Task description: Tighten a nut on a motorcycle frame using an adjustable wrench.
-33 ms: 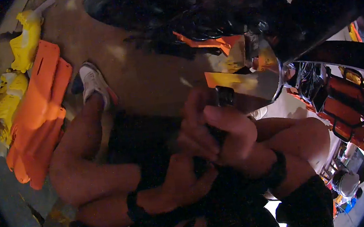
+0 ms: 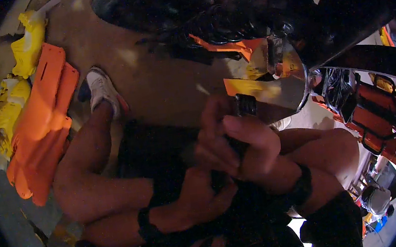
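I saw the small black, ridged, block-ended piece (image 2: 246, 104) just past the thumb of the right hand (image 2: 257, 148), near the middle of the scene. Its visible end looked squarish, with narrow ribs that caught a faint sheen; the rest ran into shadow, so I could not make out its full shape or its material. The right fingers were bent in, grasping the piece between themselves and the thumb. The left hand (image 2: 196, 200) was nearer and lower, its fingers curled just beside the right; I could not tell whether they gripped anything in the gloom. A dark, soft-looking wristband (image 2: 302, 180) circled the right wrist.

On the left, I had long, smooth orange plastic panels (image 2: 47, 119) overlapping on the floor (image 2: 156, 89), their edges rounded, a narrow slot cut near one far end. Beside them, farther left, were crinkled yellow plastic pieces (image 2: 29, 51) with pale patches and irregular edges. A white low-cut shoe (image 2: 101, 87) stood to the right of the panels.

Far off, I could see a broad round black tyre (image 2: 149, 9), its tread blocks showing at the rim, next to glossy, tangled black machine parts (image 2: 231, 22). A flat yellow panel (image 2: 251, 87) showed beyond the right hand. At the right was a red-orange frame (image 2: 380, 110) with black tubular bars.
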The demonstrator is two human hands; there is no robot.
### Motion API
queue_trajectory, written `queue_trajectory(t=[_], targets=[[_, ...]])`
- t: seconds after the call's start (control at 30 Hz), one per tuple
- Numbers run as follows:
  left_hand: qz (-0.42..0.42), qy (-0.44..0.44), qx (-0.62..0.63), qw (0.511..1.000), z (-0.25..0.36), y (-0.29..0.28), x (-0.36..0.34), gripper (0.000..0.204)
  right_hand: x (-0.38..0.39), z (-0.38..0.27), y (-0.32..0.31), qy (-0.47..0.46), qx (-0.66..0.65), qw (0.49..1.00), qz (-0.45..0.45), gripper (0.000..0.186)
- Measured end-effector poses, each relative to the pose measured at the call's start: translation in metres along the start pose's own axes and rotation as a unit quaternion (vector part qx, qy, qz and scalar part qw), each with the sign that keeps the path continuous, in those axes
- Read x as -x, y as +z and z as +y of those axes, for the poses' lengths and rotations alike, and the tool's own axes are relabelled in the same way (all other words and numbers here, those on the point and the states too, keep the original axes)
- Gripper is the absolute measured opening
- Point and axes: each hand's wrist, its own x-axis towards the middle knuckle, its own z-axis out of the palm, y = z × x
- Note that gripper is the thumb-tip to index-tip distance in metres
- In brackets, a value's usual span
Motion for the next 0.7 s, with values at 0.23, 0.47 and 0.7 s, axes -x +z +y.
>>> queue_trajectory(t=[0.23, 0.47, 0.7], targets=[[-0.022, -0.037, -0.008, 0.999, 0.002, -0.002, -0.001, 0.025, -0.002, 0.001, -0.005, 0.008, 0.003, 0.999, -0.039, 0.027], [-0.034, -0.07, -0.016, 0.997, 0.004, -0.002, -0.002, 0.024, 0.001, 0.002, -0.011, -0.003, -0.023, 0.999, -0.025, 0.015], [-0.05, -0.122, -0.025, 0.991, 0.006, -0.006, 0.0, 0.023, -0.002, 0.001, -0.001, -0.001, 0.0, 1.0, -0.013, 0.027]])
